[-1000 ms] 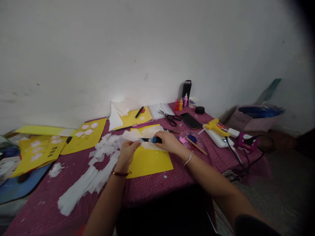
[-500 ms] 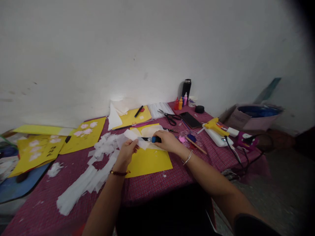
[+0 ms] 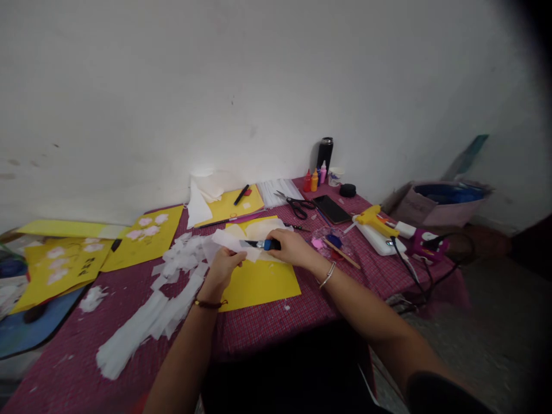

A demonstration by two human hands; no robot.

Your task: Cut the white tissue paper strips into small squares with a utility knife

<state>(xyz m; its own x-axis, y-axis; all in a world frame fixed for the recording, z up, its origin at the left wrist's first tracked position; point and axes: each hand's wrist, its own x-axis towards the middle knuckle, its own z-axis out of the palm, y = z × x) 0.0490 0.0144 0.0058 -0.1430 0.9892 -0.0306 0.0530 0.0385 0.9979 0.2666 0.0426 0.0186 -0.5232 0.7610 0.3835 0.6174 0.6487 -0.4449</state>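
Note:
My right hand (image 3: 293,248) is wrapped round the blue and black handle of a utility knife (image 3: 268,245), its blade pointing left. Thin white paper (image 3: 224,240) is pinched in my left hand (image 3: 223,268), and the knife blade lies against this paper. Both hands are above a yellow sheet (image 3: 259,290) on the table, with more pale paper under the knife. Beside my left hand lies a heap of white paper strips and pieces (image 3: 183,256). My left fingertips are close to the blade; whether they touch it I cannot tell.
Scissors (image 3: 295,204), a phone (image 3: 331,209) and paint bottles (image 3: 314,180) are behind my right hand. Farther right lie a yellow glue gun (image 3: 374,219) and a purple power strip (image 3: 426,246) with cables. Yellow sheets with pink blossoms (image 3: 146,230) lie left. A wall stands behind.
The blade and the white paper have shifted slightly against each other, and my left fingers have moved a little lower. The whole view has moved slightly. Both hands keep their hold.

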